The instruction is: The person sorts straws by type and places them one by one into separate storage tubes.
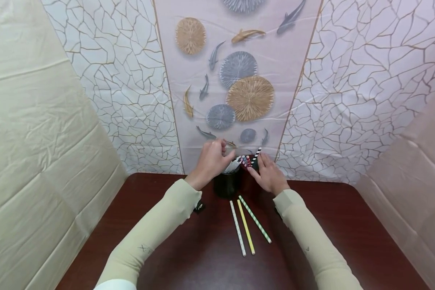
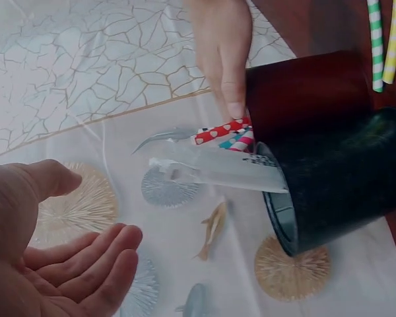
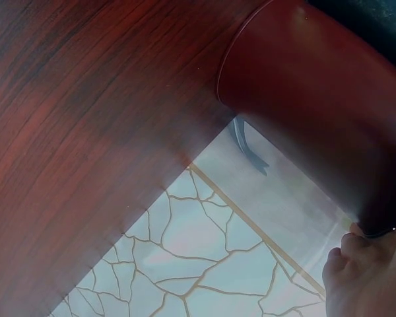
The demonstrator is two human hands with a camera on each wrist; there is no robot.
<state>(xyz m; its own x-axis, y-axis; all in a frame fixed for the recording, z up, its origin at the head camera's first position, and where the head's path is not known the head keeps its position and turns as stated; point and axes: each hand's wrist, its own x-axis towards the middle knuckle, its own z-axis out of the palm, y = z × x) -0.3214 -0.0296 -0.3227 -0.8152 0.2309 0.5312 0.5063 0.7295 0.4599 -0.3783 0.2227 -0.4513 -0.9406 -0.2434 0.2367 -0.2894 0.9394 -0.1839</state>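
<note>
The left hand (image 2: 46,244) hovers open, fingers relaxed, beside the black cup (image 2: 336,178) of straws (image 2: 228,135). The right hand (image 1: 270,175) touches the dark red cup (image 3: 317,99) behind it, its grip seemingly loose. Three straws (image 1: 247,223) lie on the table (image 1: 348,233).

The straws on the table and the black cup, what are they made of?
The straws look like paper: matte, with printed stripes in white, yellow and green. The cup looks like dark plastic with a slightly speckled, dull sheen, though it could be coated metal. The table looks like glossy reddish wood, or a wood-grain veneer.
</note>
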